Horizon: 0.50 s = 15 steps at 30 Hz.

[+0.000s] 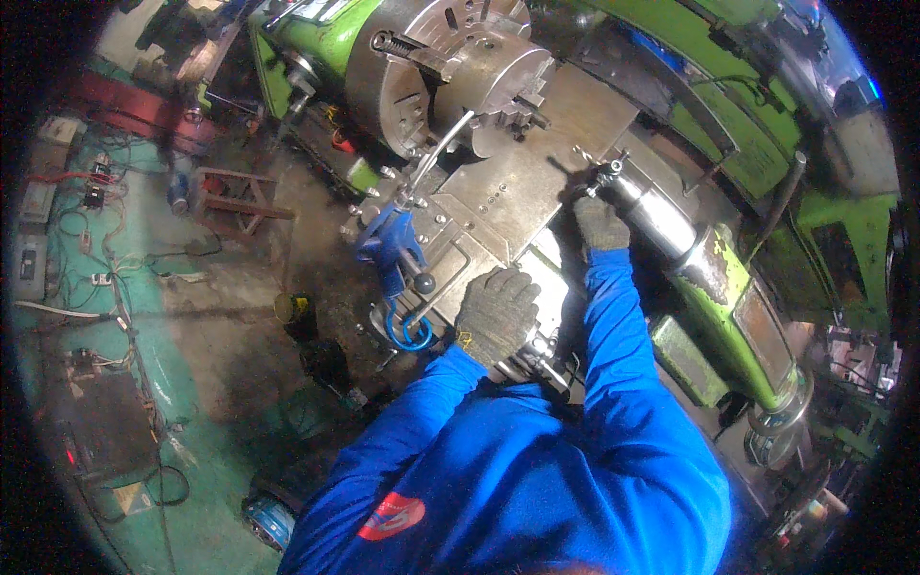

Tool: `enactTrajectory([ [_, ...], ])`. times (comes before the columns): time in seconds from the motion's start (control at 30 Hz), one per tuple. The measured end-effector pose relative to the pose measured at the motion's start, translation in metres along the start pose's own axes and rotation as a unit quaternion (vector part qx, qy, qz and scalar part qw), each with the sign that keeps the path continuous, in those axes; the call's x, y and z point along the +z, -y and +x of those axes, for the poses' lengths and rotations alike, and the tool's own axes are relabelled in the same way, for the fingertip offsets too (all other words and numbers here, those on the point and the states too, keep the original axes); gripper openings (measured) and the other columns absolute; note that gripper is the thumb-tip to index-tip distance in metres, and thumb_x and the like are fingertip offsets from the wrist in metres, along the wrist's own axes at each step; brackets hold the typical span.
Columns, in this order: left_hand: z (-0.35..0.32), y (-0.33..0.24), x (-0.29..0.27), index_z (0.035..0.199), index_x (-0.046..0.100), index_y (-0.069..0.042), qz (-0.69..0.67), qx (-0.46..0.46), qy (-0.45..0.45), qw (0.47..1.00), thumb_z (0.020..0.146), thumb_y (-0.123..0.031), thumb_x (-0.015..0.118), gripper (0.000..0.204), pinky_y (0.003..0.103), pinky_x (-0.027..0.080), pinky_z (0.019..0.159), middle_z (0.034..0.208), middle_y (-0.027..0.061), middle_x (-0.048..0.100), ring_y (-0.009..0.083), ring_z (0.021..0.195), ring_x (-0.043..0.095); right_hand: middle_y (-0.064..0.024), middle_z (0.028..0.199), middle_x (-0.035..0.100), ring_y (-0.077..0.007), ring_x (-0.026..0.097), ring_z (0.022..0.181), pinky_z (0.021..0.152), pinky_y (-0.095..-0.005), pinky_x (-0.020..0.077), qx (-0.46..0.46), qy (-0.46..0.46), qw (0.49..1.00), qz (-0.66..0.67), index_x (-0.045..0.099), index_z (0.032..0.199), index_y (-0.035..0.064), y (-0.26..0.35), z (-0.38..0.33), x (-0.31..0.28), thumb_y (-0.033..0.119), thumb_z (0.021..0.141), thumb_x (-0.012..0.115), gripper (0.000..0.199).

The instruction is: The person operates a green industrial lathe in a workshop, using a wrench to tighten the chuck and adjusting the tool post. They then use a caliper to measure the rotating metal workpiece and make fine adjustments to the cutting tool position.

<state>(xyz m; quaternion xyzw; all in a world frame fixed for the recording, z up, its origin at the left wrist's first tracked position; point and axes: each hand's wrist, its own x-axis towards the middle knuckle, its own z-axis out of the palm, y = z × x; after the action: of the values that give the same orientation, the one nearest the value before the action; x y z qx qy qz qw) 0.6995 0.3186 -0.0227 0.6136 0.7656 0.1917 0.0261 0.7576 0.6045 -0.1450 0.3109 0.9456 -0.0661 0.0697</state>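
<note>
Head view: your left hand (498,311) over metal slide (549,299), mid-frame; right hand (602,227) at drill chuck (609,173), upper right; can't tell either grip.

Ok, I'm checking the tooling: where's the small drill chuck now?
In the head view, the small drill chuck sits right of centre in the upper half, at the end of the shiny cylinder, just above the right hand.

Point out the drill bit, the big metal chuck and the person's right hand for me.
Drill bit (583,154): head view, on its spiral body.
Big metal chuck (482,79): head view, on the curved side of its body.
Right hand (604,226): head view, on its gloved back.
</note>
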Motion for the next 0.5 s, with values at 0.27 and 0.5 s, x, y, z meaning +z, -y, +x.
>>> enactTrajectory([
  [0.27, 0.002, -0.001, 0.002, 0.118, 0.069, -0.014, -0.01, 0.002, 0.005, 1.0, 0.09, -0.032, 0.064, 0.033, 0.049, 0.041, 0.106, 0.127, 0.0078, 0.065, 0.0272, 0.127, 0.056, -0.0119, 0.123, 0.07, -0.0395, 0.07, 0.102, 0.089, -0.0445, 0.0576, -0.145, -0.29, 0.905, -0.274, 0.062, 0.136, 0.0187, -0.028, -0.017, 0.033, 0.027, 0.105, 0.054, 0.033],
  [0.5, 0.002, -0.002, 0.0, 0.118, 0.069, -0.015, 0.006, 0.005, 0.024, 1.0, 0.089, -0.032, 0.065, 0.034, 0.049, 0.042, 0.105, 0.128, 0.0084, 0.065, 0.0298, 0.128, 0.055, -0.0132, 0.125, 0.067, -0.0299, 0.057, 0.126, 0.104, -0.0439, 0.0481, -0.144, -0.127, 0.427, -0.884, 0.064, 0.128, 0.007, -0.008, -0.023, -0.001, 0.027, 0.111, 0.047, 0.031],
])
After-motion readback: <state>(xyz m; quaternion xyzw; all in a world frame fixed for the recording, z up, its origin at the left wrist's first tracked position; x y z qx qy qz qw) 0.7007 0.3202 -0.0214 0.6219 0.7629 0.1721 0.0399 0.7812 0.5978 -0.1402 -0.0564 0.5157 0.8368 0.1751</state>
